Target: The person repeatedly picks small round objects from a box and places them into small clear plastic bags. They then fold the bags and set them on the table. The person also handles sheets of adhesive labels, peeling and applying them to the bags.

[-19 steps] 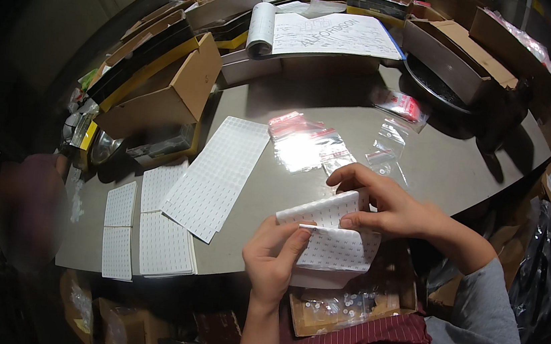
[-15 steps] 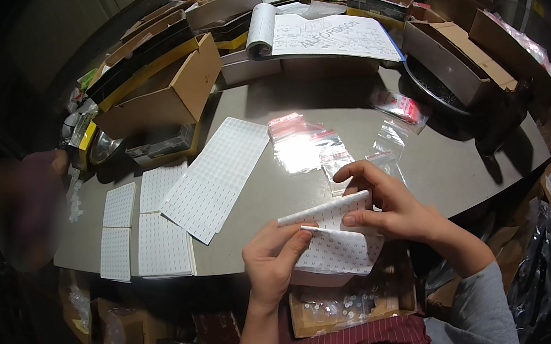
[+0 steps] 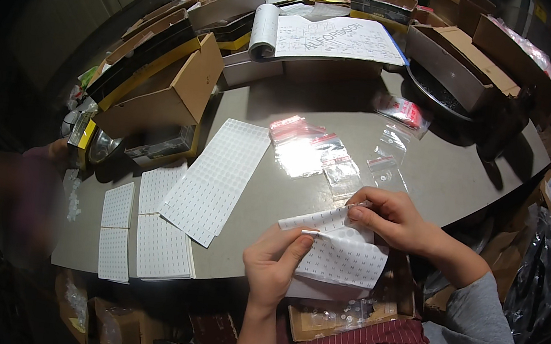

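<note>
A white sheet of small round stickers [image 3: 343, 258], printed in rows, is bent over in front of me above the table's near edge. My left hand [image 3: 272, 266] grips it at its left side, thumb on top. The fingers of my right hand [image 3: 391, 219] are pinched at the upper right edge of the folded-over flap. Pale grey circles show on the part between flap and lower half. Beyond my hands lie small clear zip bags [image 3: 339, 172] with red strips, overlapping. To the left, two long sticker sheets [image 3: 221, 180] lie partly over a banded stack of sheets [image 3: 164, 241].
Another banded stack [image 3: 116, 229] stands further left. An open cardboard tray [image 3: 300, 324] with small round pieces is below my hands. Open boxes [image 3: 163, 93] and a notepad [image 3: 339, 41] line the back. A dark round pan [image 3: 442, 89] is at right. Another person [image 3: 28, 193] is at far left.
My right hand has moved slightly down and right, its fingers closing from spread to a pinch at the flap. More of the grey circles now show. The person at left has shifted, reaching toward the boxes.
</note>
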Motion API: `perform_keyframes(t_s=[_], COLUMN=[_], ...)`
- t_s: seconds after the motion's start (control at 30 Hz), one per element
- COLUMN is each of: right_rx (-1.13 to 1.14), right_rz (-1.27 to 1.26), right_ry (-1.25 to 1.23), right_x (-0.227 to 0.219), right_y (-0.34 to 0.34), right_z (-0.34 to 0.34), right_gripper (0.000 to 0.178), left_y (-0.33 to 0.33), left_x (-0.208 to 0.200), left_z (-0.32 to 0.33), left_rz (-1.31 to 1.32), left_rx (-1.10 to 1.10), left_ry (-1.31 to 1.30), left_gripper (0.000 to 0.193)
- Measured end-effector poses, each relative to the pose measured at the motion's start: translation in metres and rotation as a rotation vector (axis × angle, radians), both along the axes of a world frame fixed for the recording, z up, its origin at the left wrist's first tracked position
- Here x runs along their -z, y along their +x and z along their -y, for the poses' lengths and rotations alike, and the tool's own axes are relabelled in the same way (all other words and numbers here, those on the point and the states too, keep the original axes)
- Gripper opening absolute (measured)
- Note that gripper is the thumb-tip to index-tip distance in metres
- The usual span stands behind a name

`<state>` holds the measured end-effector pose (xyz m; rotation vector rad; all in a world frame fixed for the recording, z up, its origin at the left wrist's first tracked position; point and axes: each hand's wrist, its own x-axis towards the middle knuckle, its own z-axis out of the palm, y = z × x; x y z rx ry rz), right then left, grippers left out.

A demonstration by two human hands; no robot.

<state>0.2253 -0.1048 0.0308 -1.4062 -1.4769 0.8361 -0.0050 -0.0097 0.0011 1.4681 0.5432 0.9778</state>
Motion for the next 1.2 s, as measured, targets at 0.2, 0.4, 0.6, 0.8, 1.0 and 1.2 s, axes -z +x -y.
perform_keyframes(t_s=[0.2,0.4,0.6,0.8,1.0,1.2], right_rx=[-0.069,-0.116,-0.132,-0.201,-0.024,-0.025], right_rz=[0.689,0.855,0.786,0.715,0.439,0.696], right_ry=[0.276,0.247,0.25,0.288,-0.034,-0.181], right_x=[-0.021,-0.023,-0.015,-0.011,-0.03,-0.007], right_y=[0.009,0.006,0.006,0.013,0.054,0.065], right_z=[-0.01,-0.009,-0.011,-0.007,-0.051,-0.08], right_gripper=[0.031,0.036,0.04,0.035,0.016,0.021], left_y=[0.004,0.005,0.006,0.006,0.009,0.007], left_x=[-0.005,-0.002,0.0,-0.002,-0.001,-0.004], left_z=[0.004,0.003,0.002,0.003,0.0,-0.001], left_rz=[-0.15,-0.151,-0.137,-0.16,-0.161,-0.178], left_rx=[-0.086,-0.093,-0.088,-0.115,-0.123,-0.12], left_ry=[0.183,0.254,0.258,0.184,0.132,0.159], left_gripper=[0.015,0.015,0.015,0.014,0.012,0.015])
